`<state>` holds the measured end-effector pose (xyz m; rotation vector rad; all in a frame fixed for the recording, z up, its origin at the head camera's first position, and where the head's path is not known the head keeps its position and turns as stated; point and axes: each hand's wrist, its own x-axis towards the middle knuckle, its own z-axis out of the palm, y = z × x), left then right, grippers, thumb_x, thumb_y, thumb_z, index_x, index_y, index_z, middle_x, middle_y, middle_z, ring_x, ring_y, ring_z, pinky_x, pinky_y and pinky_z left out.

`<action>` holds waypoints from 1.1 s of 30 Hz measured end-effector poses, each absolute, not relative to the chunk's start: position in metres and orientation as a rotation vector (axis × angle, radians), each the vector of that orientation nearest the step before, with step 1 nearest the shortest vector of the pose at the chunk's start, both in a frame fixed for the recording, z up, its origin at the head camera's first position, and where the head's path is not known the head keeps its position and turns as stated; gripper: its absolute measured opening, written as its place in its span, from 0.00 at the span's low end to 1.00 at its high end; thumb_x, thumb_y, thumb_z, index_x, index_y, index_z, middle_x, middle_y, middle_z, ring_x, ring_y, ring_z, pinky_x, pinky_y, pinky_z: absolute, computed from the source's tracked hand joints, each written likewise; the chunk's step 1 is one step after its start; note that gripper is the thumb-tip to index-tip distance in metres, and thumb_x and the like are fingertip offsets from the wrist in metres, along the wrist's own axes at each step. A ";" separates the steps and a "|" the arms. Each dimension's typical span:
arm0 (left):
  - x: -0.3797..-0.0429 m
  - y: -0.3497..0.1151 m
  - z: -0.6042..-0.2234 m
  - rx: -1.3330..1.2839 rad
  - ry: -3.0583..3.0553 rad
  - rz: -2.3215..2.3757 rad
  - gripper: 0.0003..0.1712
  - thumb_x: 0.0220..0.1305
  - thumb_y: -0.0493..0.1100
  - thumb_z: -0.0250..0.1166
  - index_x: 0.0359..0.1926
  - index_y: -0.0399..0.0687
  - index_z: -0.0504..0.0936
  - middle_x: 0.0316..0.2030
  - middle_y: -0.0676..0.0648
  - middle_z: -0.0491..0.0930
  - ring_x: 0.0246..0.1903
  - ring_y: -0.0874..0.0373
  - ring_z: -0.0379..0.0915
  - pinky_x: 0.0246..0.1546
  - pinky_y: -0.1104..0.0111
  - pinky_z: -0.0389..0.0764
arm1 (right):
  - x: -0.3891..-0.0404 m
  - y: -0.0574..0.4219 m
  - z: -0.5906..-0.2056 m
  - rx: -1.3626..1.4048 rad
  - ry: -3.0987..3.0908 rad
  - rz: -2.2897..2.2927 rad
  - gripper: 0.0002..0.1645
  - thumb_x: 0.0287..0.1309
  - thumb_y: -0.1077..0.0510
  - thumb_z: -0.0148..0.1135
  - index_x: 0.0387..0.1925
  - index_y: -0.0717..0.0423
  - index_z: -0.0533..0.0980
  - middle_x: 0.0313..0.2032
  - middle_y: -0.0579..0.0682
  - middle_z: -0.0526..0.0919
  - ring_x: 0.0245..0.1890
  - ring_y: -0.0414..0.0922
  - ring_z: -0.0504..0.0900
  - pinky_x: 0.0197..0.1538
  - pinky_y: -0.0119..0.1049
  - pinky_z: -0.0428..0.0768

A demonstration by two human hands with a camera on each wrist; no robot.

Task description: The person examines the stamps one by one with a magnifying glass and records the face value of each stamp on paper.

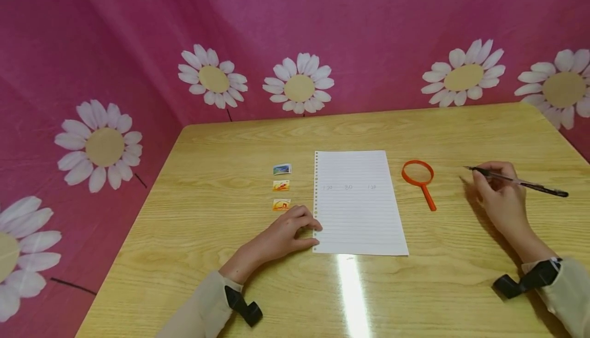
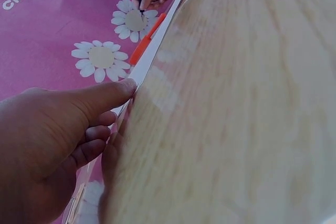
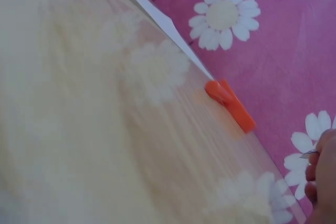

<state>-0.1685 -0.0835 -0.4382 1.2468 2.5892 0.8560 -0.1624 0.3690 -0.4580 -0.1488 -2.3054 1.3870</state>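
Observation:
A lined sheet of paper (image 1: 355, 220) with punched holes down its left side lies on the table, bearing a row of faint handwritten numbers. My left hand (image 1: 292, 230) rests at the sheet's lower left edge, its fingers loosely bent and thumb tip on the margin. In the left wrist view the thumb lies along the paper's edge. My right hand (image 1: 503, 197) pinches a black pen (image 1: 530, 183) right of the sheet, tip pointing left. Between them lies an orange magnifying glass (image 1: 428, 197). Only part of the right hand shows in its wrist view.
Three small stamps stand in a column left of the sheet: a blue one (image 1: 282, 169), a yellow one (image 1: 281, 185) and another yellow one (image 1: 281, 204) close to my left fingers. A pink flowered cloth (image 1: 369, 30) hangs behind the wooden table (image 1: 221, 174).

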 end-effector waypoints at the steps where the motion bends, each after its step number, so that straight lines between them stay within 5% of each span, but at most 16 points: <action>1: -0.168 -0.084 -0.439 1.244 2.588 0.859 0.13 0.63 0.46 0.68 0.47 0.48 0.83 0.41 0.51 0.74 0.40 0.62 0.66 0.45 0.73 0.71 | -0.163 0.371 -0.458 -0.139 -2.338 1.371 0.11 0.69 0.59 0.55 0.44 0.36 0.69 0.33 0.31 0.70 0.25 0.27 0.72 0.23 0.19 0.71; 8: -0.168 -0.084 -0.441 1.229 2.589 0.868 0.13 0.63 0.46 0.68 0.47 0.48 0.83 0.41 0.51 0.75 0.40 0.63 0.66 0.45 0.73 0.70 | -0.167 0.377 -0.460 -0.083 -2.420 1.241 0.10 0.70 0.58 0.53 0.48 0.40 0.70 0.35 0.25 0.70 0.28 0.23 0.71 0.27 0.16 0.70; 15: -0.168 -0.084 -0.441 1.246 2.593 0.861 0.13 0.63 0.46 0.68 0.47 0.49 0.83 0.41 0.51 0.75 0.39 0.63 0.66 0.44 0.74 0.70 | -0.165 0.375 -0.460 0.070 -2.245 1.328 0.21 0.62 0.73 0.56 0.57 0.67 0.73 0.38 0.22 0.79 0.33 0.19 0.78 0.35 0.11 0.72; 21: -0.168 -0.084 -0.442 1.234 2.592 0.860 0.13 0.63 0.46 0.68 0.47 0.48 0.83 0.41 0.51 0.74 0.39 0.62 0.66 0.44 0.73 0.70 | -0.164 0.378 -0.457 0.032 -2.125 1.653 0.20 0.70 0.66 0.49 0.60 0.57 0.74 0.41 0.26 0.83 0.38 0.23 0.79 0.36 0.13 0.73; 27: -0.168 -0.084 -0.441 1.240 2.596 0.857 0.13 0.63 0.46 0.68 0.47 0.48 0.83 0.41 0.51 0.75 0.39 0.62 0.65 0.43 0.74 0.70 | -0.165 0.377 -0.455 0.119 -1.768 2.131 0.16 0.68 0.66 0.53 0.55 0.62 0.76 0.40 0.41 0.87 0.39 0.32 0.84 0.36 0.18 0.78; 33: -0.168 -0.084 -0.440 1.242 2.591 0.860 0.13 0.63 0.46 0.67 0.47 0.48 0.83 0.41 0.51 0.74 0.39 0.62 0.65 0.43 0.74 0.70 | -0.169 0.380 -0.454 0.030 -2.228 1.698 0.17 0.69 0.62 0.54 0.58 0.57 0.75 0.39 0.27 0.82 0.36 0.24 0.79 0.35 0.14 0.74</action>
